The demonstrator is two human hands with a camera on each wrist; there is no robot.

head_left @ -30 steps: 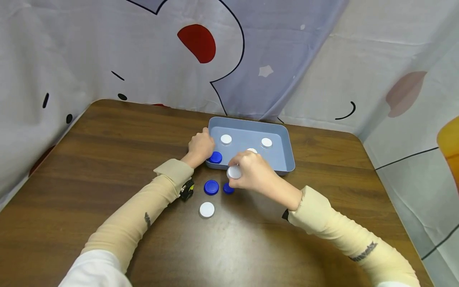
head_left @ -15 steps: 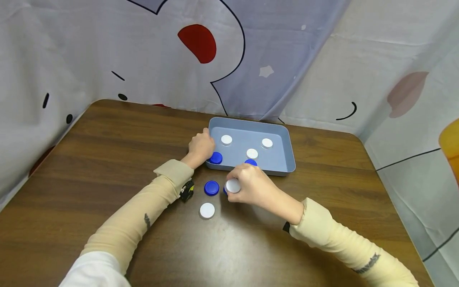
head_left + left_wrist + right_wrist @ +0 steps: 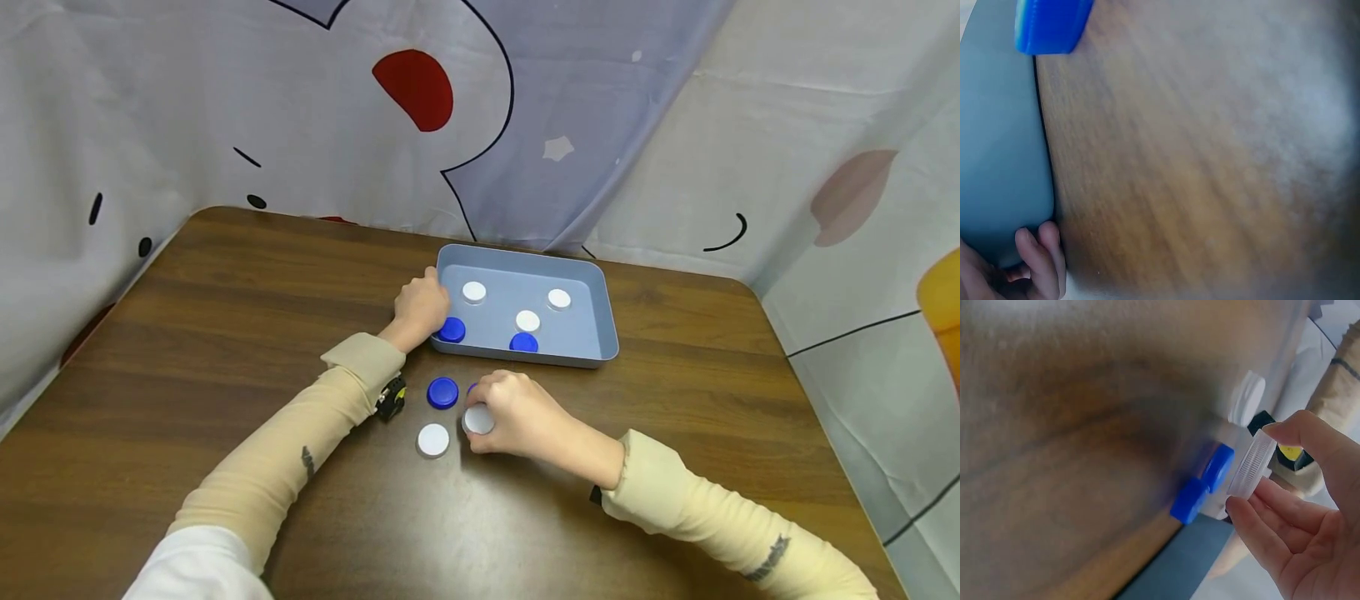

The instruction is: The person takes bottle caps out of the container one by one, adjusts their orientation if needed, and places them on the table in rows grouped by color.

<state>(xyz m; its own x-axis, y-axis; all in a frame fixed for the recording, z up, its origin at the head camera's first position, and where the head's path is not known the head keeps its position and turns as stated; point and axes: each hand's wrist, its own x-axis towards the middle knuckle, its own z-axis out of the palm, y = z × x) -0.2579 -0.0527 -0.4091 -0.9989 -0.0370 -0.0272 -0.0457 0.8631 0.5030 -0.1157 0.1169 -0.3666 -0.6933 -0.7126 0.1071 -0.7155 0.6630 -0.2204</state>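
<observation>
My right hand (image 3: 519,418) pinches a white bottle cap (image 3: 478,419) between thumb and fingers, low over the table. In the right wrist view the ribbed side of that cap (image 3: 1252,465) faces the camera. My left hand (image 3: 422,308) grips the left side of a grey-blue tray (image 3: 562,361); its curled fingers (image 3: 1041,262) show at the tray corner. Left of the held cap lies another white cap (image 3: 432,440). Behind it is a blue cap (image 3: 442,392), and a second, smaller blue cap (image 3: 1189,500) is mostly hidden by my right hand in the head view.
Inside the tray are white caps, one at the back left (image 3: 474,292), one at the right (image 3: 558,299) and one near the middle (image 3: 527,322). Two blue caps, at the left (image 3: 452,330) and front (image 3: 523,342), lie there too. A printed curtain (image 3: 300,108) hangs behind the table.
My right hand has moved from over the tray's front edge toward me and lower, carrying the white cap. The front blue cap in the tray has come into view. My left hand stays in place.
</observation>
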